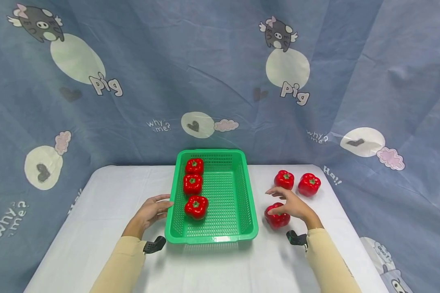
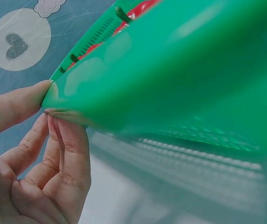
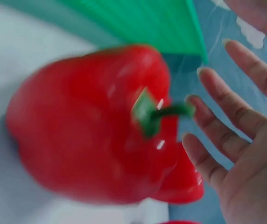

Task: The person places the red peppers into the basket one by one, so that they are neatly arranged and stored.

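With thumb and fingertips, my left hand [image 1: 151,212] pinches the left rim of a green plastic basket [image 1: 250,203], seen close up in the left wrist view as a green rim [image 2: 138,79] between the thumb and fingers. Inside the basket, three red bell peppers stand in a column along its left side, the nearest pepper [image 1: 196,206] set slightly apart. My right hand [image 1: 295,205] hovers over another red bell pepper [image 1: 277,221] on the right. Its fingers are spread, and the right wrist view shows them apart from that pepper's green stem [image 3: 171,111].
Two more red bell peppers, a left one [image 1: 284,180] and a right one [image 1: 309,185], stand farther back on the right of the white table [image 1: 124,183]. A blue cloth [image 1: 220,81] with pig prints hangs behind the table and down its sides.
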Tool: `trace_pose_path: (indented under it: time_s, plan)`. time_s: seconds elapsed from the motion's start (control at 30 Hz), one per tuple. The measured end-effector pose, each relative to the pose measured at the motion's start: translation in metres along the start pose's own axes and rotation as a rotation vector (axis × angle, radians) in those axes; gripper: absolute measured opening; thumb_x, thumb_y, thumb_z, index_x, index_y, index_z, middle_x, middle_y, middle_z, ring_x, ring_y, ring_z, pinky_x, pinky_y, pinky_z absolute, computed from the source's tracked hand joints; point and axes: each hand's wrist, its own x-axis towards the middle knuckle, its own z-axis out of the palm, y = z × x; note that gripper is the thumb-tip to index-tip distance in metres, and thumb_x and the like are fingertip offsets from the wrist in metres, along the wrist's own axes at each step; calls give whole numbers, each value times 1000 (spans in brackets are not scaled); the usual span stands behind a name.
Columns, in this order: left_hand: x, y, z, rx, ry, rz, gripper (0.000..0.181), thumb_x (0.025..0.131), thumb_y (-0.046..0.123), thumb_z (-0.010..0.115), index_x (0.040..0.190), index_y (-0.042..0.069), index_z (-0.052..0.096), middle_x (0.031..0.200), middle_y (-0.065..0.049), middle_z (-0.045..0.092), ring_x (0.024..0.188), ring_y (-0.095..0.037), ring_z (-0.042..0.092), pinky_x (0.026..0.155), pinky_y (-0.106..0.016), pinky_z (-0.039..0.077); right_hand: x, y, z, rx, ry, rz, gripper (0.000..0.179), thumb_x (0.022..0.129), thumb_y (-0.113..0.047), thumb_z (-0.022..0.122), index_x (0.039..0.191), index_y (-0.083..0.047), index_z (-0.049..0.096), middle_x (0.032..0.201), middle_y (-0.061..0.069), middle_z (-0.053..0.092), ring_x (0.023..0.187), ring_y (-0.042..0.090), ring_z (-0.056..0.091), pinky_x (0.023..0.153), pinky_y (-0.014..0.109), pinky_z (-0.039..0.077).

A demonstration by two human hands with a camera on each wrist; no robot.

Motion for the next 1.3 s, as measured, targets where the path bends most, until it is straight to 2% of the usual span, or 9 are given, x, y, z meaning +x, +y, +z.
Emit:
trace_pose_path:
  time_s: [0.23, 0.47, 0.73, 1.07, 1.3]
  plan:
    - [1, 0, 0, 6, 6, 2, 61, 89, 12, 68, 140, -6, 40, 104, -8, 70, 85, -15, 70, 78, -32, 58, -9, 18, -5, 28, -41, 56, 67, 71, -14, 84, 130, -10, 54, 136, 25, 45, 126, 47, 39, 85, 47, 56]
    - [6, 0, 4, 24, -16, 4, 62, 88, 14, 69, 139, -6, 41, 110, -12, 68, 89, -17, 69, 83, -34, 57, -24, 34, -6, 20, -90, 131, 76, 68, -15, 86, 135, -14, 50, 132, 17, 48, 124, 41, 40, 87, 47, 54]
    - [4, -2, 3, 13, 1, -3, 58, 89, 12, 68, 138, -5, 42, 107, -11, 69, 88, -17, 70, 81, -33, 58, -24, 40, -4, 74, -131, 123, 84, 66, -6, 84, 140, -14, 44, 136, 18, 44, 127, 43, 35, 90, 50, 53]
    - [0, -2, 1, -3, 17, 1, 58, 89, 12, 68, 138, -5, 43, 106, -10, 69, 86, -17, 70, 80, -33, 58, -16, 39, 2, 9, -24, 154, 76, 67, -13, 87, 133, -13, 50, 129, 14, 51, 124, 39, 42, 87, 48, 55]
    - [1, -4, 0, 0, 23, -1, 58, 89, 13, 69, 138, -4, 44, 108, -11, 69, 88, -18, 70, 82, -34, 58, -10, 37, 1, 1, 11, 144, 81, 69, -16, 86, 138, -8, 44, 132, 19, 47, 125, 43, 40, 88, 49, 54]
